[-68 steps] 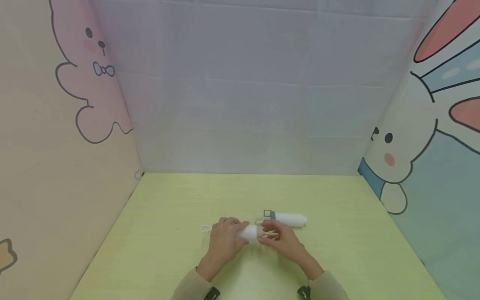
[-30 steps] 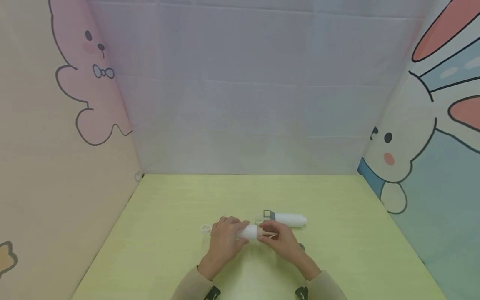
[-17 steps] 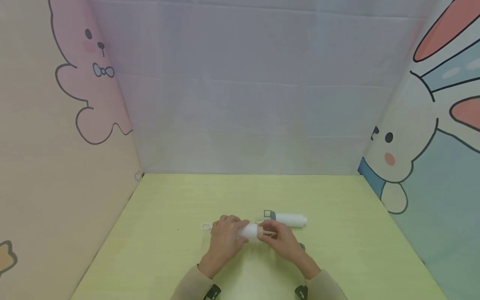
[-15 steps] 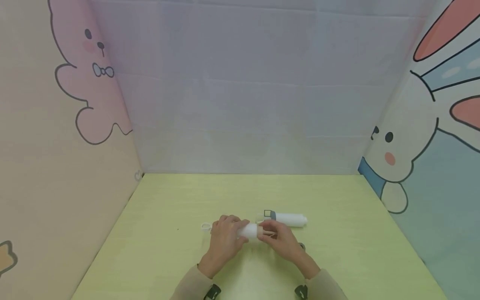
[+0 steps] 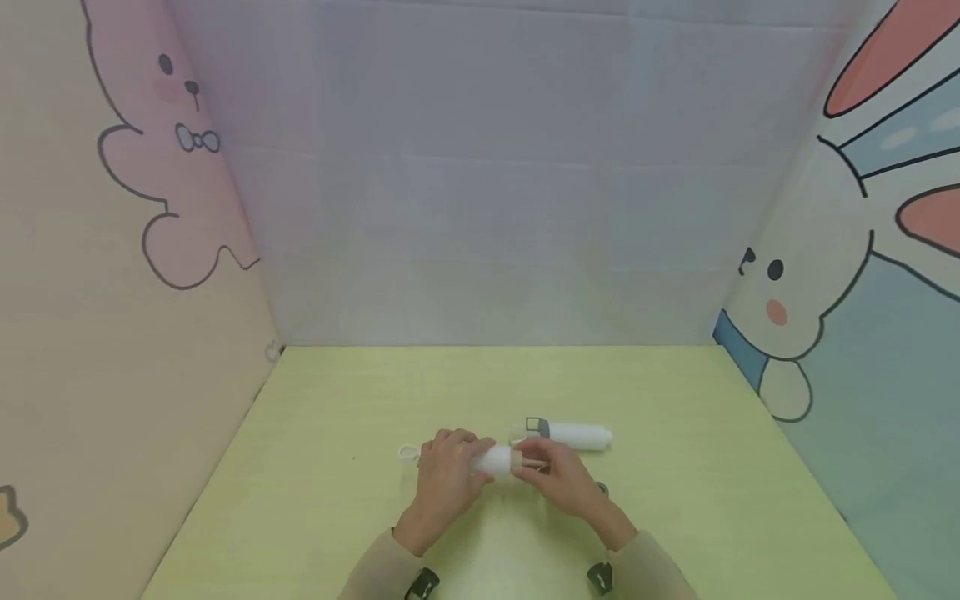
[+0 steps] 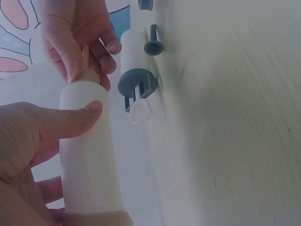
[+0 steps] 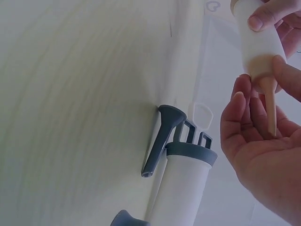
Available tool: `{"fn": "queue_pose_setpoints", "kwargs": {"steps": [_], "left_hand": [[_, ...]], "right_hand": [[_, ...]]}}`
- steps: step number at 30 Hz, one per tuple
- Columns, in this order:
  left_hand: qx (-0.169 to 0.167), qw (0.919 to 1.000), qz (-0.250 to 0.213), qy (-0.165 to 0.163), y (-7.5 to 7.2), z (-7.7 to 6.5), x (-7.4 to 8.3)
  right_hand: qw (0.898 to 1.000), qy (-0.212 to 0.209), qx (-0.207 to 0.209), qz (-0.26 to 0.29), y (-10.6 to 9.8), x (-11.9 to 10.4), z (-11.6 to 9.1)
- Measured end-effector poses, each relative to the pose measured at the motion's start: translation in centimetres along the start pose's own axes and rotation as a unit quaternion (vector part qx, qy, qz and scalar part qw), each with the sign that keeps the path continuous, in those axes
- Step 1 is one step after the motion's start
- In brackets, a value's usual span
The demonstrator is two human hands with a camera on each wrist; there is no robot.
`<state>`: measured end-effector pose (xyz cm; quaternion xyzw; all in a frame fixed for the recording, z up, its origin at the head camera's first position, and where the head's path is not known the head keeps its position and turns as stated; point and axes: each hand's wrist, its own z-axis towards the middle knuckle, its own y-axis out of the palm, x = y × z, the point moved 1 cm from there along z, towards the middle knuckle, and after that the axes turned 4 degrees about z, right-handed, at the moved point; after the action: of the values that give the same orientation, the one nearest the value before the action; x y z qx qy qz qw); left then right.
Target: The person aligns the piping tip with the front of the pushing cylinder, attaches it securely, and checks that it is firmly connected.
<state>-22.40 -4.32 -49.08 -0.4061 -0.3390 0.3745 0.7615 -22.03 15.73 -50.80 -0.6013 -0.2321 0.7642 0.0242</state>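
My left hand [image 5: 446,477] grips a white cylinder [image 5: 493,460], which looks like the barrel of a piping syringe, held level above the table. Its thumb lies along the side near the right end in the left wrist view. A beige cap with a thin beige nozzle [image 7: 270,106] sits at that end. My right hand [image 5: 566,479] pinches the cap between thumb and fingers, and the nozzle points into its palm. Just behind the hands lies a second white cylinder [image 5: 579,436] with a dark grey collar [image 6: 137,82]. A white ring [image 5: 408,452] shows left of my left hand.
A dark grey flared nozzle [image 7: 164,141] lies beside the second cylinder on the pale yellow table [image 5: 337,400]. Another dark grey piece [image 7: 126,219] shows at the lower edge of the right wrist view. Cloth walls with cartoon prints [image 5: 795,275] enclose the table.
Over the last two seconds the right fingers have drawn in closer around the beige cap. Both hands stay nearly in place, and the head view has shifted slightly.
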Motion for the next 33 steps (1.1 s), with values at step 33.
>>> {"fn": "queue_pose_setpoints", "kwargs": {"steps": [33], "left_hand": [[0.009,0.9983,0.018,-0.055,0.0,-0.2,-5.0]], "right_hand": [[0.97,-0.092,0.023,-0.225,4.7,-0.3,4.3]]}}
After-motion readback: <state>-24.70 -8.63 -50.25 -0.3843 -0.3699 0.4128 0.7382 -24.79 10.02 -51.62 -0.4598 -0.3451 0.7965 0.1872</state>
